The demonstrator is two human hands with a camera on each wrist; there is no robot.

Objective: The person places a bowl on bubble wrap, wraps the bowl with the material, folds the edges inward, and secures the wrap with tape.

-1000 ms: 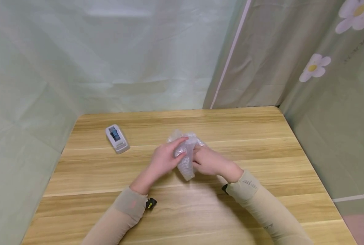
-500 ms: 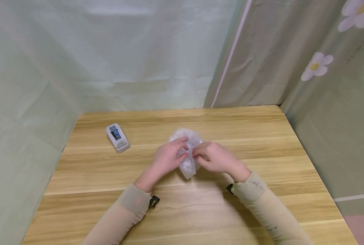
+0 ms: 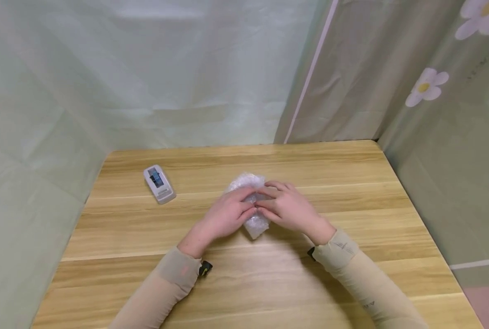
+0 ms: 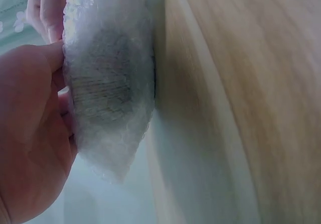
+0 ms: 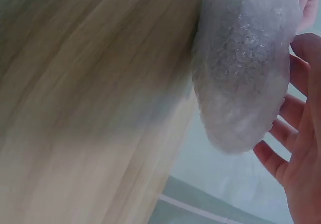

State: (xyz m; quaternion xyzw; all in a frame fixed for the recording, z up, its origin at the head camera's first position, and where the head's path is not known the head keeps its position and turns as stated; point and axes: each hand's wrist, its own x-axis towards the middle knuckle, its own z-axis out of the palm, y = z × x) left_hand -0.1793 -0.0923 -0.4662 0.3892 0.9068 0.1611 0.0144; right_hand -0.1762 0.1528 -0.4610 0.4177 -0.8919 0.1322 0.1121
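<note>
A bundle of clear bubble wrap point(image 3: 256, 225) lies on the wooden table between both hands. Through its layers, the left wrist view shows a dark greyish, finely lined shape inside the wrap point(image 4: 108, 78). My left hand point(image 3: 228, 212) rests on the bundle's left and top, its fingers reaching over the wrap. From the right, my right hand point(image 3: 290, 211) lays its spread, fairly straight fingers on the top. Thumbs and fingertips of the two hands meet near the middle. In the right wrist view, the fingertips point(image 5: 266, 156) press along the side of the wrap.
To the left on the table point(image 3: 146, 292) lies a small white and grey device point(image 3: 159, 184) with a dark bluish window. Pale curtains point(image 3: 187, 91) stand behind the table's back edge and along its sides.
My right hand has gone from working in at the wrap's fold to lying flatter on top with fingers spread. The wrap's loose flap is now pressed down, and the hands have come together.
</note>
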